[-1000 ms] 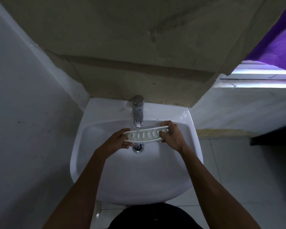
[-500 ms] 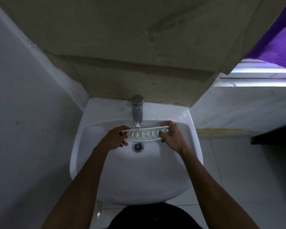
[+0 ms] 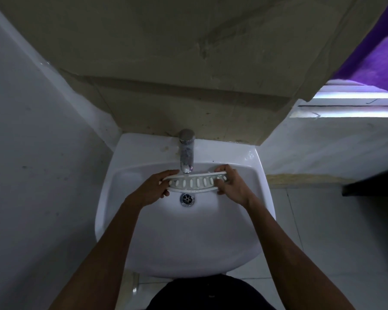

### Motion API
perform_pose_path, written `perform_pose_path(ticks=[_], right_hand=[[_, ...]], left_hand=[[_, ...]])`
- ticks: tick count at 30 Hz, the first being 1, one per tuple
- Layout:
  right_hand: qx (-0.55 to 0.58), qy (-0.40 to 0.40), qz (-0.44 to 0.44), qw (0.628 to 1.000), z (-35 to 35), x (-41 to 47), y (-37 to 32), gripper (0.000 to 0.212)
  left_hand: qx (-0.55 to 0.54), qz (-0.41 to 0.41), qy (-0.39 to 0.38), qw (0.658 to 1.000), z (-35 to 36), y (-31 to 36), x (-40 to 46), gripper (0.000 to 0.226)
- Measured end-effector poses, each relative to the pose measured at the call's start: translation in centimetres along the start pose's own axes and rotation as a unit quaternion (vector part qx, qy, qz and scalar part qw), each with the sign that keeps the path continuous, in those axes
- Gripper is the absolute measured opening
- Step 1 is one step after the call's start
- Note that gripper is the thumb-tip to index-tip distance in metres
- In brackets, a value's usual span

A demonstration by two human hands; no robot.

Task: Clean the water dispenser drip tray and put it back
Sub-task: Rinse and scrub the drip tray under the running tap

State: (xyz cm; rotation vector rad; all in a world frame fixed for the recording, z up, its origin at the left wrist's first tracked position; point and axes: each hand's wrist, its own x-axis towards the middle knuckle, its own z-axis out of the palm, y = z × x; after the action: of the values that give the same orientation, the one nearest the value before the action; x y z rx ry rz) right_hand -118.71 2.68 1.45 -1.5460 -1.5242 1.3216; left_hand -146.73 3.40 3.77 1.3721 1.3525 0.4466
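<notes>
The drip tray (image 3: 194, 182) is a white curved plastic piece with a row of oval slots. I hold it level over the white sink (image 3: 143, 231), right under the chrome tap (image 3: 186, 153). My left hand (image 3: 154, 189) grips its left end and my right hand (image 3: 231, 185) grips its right end. The tray's back edge sits just below the spout. The chrome drain (image 3: 187, 199) lies directly beneath the tray. My fingers cover both ends of the tray.
A grey wall stands close on the left. Bare concrete rises behind the sink. A purple cloth (image 3: 376, 54) hangs at the top right above a bright window ledge (image 3: 349, 108). A dark shelf edge (image 3: 372, 184) juts in at the right, above a white tiled floor.
Both hands have lifted the tray slightly up and back, closer under the spout. The grip on both ends is unchanged.
</notes>
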Motion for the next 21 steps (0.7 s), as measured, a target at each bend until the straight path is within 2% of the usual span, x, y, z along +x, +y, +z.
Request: perform_pose_path(ticks=[3,7,14,21], right_hand=[[0.035,-0.039,0.017,0.998,-0.3,-0.5,-0.8,0.023],[0.094,-0.074,0.028,0.992,-0.6,-1.1,-1.1,0.03],[0.098,-0.043,0.003,0.994,0.9,-1.3,-1.1,0.039],[0.09,-0.013,-0.011,0.996,1.5,-1.4,0.4,0.036]], left_hand=[[0.02,0.028,0.014,0.999,0.2,-0.9,-0.2,0.051],[0.021,0.031,0.02,0.999,0.7,-1.1,-0.5,0.053],[0.11,0.05,0.055,0.991,0.7,-2.0,-0.5,0.062],[0.082,0.049,0.051,0.994,0.4,-2.3,-0.7,0.05]])
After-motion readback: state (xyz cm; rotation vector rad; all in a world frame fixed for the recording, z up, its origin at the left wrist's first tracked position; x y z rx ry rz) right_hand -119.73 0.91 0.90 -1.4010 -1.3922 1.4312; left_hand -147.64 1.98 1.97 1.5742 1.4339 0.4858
